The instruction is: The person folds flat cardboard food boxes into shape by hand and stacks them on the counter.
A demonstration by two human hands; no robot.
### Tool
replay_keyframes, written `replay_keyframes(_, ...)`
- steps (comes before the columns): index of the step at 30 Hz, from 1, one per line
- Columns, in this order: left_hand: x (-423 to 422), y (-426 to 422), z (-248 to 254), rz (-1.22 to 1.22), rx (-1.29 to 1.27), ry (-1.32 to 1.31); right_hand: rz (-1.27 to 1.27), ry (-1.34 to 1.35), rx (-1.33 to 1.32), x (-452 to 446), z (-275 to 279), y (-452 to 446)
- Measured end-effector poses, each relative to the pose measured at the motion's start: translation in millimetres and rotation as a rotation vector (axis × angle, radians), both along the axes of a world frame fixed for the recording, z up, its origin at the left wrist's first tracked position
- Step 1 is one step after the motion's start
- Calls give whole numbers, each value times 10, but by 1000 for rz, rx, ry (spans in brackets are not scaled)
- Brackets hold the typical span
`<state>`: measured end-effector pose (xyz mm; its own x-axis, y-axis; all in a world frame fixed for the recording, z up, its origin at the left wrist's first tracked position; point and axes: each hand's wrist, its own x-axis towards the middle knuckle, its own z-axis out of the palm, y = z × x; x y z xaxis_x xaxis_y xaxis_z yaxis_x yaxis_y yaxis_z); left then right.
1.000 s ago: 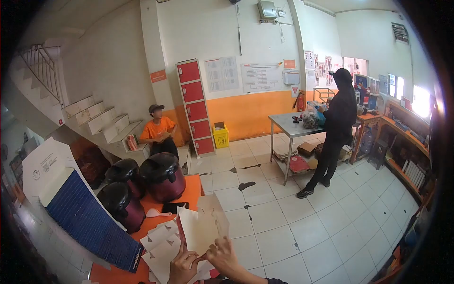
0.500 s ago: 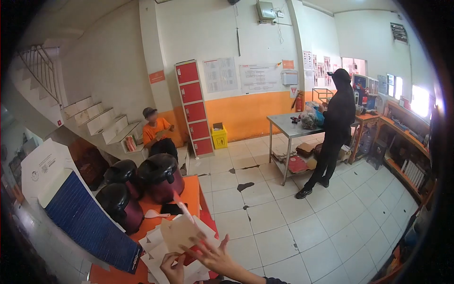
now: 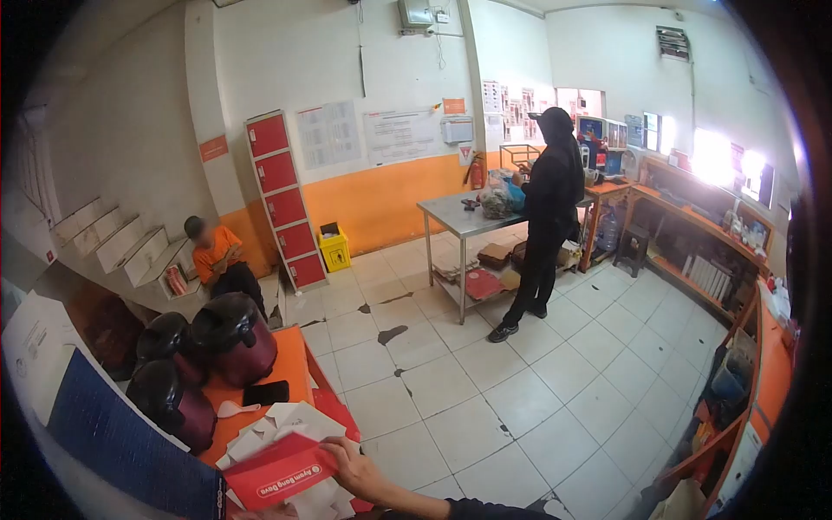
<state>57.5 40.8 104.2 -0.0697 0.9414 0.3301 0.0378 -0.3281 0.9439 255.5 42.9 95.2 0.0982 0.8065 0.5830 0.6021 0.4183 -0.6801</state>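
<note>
My right hand comes in from the lower right, its fingers closed on the upper right edge of a red printed card sheet with white lettering. That sheet lies tilted over a loose pile of white card pieces on an orange table. Just behind the pile are a black phone and a pale pink rice paddle. My left hand is out of view.
Several dark rice cookers crowd the table's far side. A large blue-and-white cardboard panel rises at left. One person stands by a metal table; another sits near the stairs. Red lockers line the wall.
My left hand has left the view. My right hand has moved down and left and now holds the red sheet, whose printed side shows. The view has swung right.
</note>
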Motion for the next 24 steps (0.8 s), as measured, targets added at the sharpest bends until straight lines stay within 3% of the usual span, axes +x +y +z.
replay_keyframes(1,87,-25,0,14,57,92,21,23,-133,-16,-37,-21)
replay_keyframes(5,393,-110,-4,15,295,394,164,32,-214,-128,-345,97)
replay_keyframes(7,443,-106,-30,-16,422,510,280,214,-464,-279,-567,217)
replay_keyframes(9,407,-57,-48,-72,517,606,256,-132,-535,-329,-223,54)
replay_keyframes(10,352,-33,-60,-107,551,648,265,-59,-433,-303,-237,27)
replay_keyframes(12,224,41,-109,-171,504,710,190,-242,-321,-219,-226,-35)
replay_keyframes(15,-81,229,-469,-189,-82,611,144,-437,-192,-122,-54,-98)
replay_keyframes(17,-297,403,-899,-162,-134,585,125,-480,-54,-153,-38,-107)
replay_keyframes(19,-255,349,-750,-124,-98,515,93,-460,149,-268,-97,-91)
replay_keyframes(20,-217,322,-672,-107,-86,478,134,-568,83,-321,-181,-41)
replay_keyframes(23,-164,235,-361,-54,-39,326,418,54,213,-500,-7,-180)
replay_keyframes(24,-163,208,-251,-36,-21,271,496,162,44,-501,115,-270)
